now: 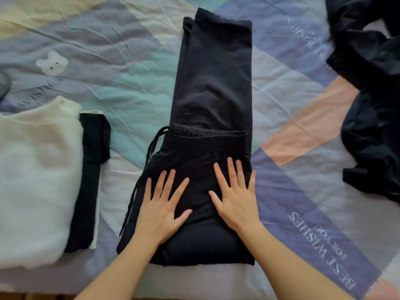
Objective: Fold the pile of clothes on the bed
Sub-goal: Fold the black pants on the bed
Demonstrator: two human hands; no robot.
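Your left hand (161,210) and right hand (234,199) lay flat, fingers spread and gripping nothing, on the half-folded dark drawstring trousers (213,87) mid-bed, where the loose cord (149,152) risked getting trapped crookedly in your next fold.

Patchwork bedsheet (303,118); white bear print (52,62); "BEST WISHES" lettering (322,247)

Left hand (161,210) and right hand (234,197) pressed flat on folded black trousers (213,83) lying on a patterned bedspread (121,68).
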